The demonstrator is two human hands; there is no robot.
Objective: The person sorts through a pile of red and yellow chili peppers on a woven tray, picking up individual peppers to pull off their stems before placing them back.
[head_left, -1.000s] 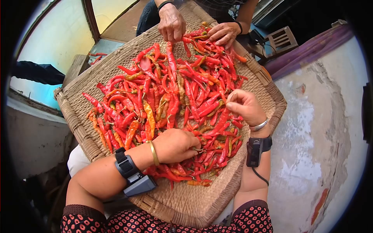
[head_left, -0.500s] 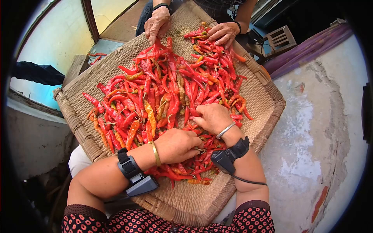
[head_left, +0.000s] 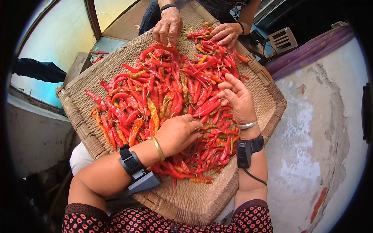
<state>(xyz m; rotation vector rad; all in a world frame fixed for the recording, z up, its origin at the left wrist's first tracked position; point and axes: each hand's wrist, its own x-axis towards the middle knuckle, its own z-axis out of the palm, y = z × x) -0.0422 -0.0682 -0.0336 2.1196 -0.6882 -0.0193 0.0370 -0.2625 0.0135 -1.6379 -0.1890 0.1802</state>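
Red chili peppers [head_left: 155, 89], some orange or brownish, lie heaped on a woven tray [head_left: 206, 198]. My left hand [head_left: 179, 134], with a gold-coloured bangle, rests low over the near part of the heap. Its fingers are curled together and pointing right; whatever is between them is hidden. Above the heap's right side is my right hand [head_left: 237, 101], wearing a silver-coloured bangle. Its palm is turned partly up, the fingers are apart and nothing shows in them.
Another person's hands [head_left: 169, 27] touch peppers at the tray's far side. A wooden block [head_left: 77, 66] stands beyond the tray's left edge. A small slatted wooden seat [head_left: 281, 39] is at the back right, near purple cloth [head_left: 311, 50] and a worn wall.
My right hand has risen off the peppers, moved up and right and opened. My left hand has shifted slightly up. The other person's hand at the far left has moved right.
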